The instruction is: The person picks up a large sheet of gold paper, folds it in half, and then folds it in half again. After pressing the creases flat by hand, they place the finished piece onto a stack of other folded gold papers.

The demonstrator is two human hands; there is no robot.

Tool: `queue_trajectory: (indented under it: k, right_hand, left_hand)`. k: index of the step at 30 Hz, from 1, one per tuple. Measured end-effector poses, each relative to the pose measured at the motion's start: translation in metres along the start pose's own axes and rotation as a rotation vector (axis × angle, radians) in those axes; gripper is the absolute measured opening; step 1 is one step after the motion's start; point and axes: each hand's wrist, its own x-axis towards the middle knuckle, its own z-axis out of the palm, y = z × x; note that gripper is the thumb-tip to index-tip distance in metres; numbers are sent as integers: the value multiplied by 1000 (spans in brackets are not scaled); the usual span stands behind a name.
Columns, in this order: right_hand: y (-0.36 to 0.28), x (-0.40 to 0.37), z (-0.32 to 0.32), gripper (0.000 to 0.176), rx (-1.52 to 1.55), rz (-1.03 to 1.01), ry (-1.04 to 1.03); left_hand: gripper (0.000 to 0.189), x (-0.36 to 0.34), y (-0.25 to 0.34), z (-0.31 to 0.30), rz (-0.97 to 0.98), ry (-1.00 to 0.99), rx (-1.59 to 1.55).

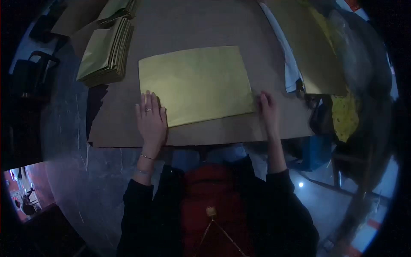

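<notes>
A flat, yellow paper piece like a large envelope (197, 85) lies slightly askew on the brown board-covered table (205, 25). My left hand (152, 120) rests open and flat across its lower left corner, fingers stretched away from me. Just beyond its right edge is my right hand (269, 112), with fingers curled in and pressed together. Whether anything small is pinched there is hidden. A small gap seems to separate this hand from the paper.
Stacked yellow paper pieces (100, 58) stand at the table's left, with another bundle (115, 10) behind. Brown board (319, 55) and a white sheet (280, 43) lie at the right. A yellow spotted cloth or bag (344, 115) hangs beyond the right edge. A blue object (317, 152) stands below.
</notes>
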Motion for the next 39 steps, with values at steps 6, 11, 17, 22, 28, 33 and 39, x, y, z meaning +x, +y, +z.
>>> queue_trajectory:
  k: [6, 11, 17, 22, 28, 33, 39]
  right_hand:
    - [-41, -22, -2, 41, -630, 50, -154]
    - [-36, -13, -1, 41, -636, 131, -216]
    - [-45, -46, 24, 32, 722, 464, -152]
    - [-38, -66, 65, 41, 674, 481, -143]
    - [-50, -86, 85, 43, 149, 240, -255]
    - [-103, -99, 126, 51, -385, -93, -500]
    - [-94, -100, 177, 75, -757, -889, -498]
  left_hand:
    - [55, -26, 91, -6, 223, -280, -393]
    - [62, -29, 101, -5, 225, -316, -394]
    - [64, -29, 101, -9, 221, -319, -432]
    - [63, -31, 101, -4, 233, -302, -460]
    - [68, -35, 101, -3, 215, -370, -514]
    - [62, -46, 91, 5, 234, -309, -530]
    - [49, -50, 58, -21, 177, -450, -454]
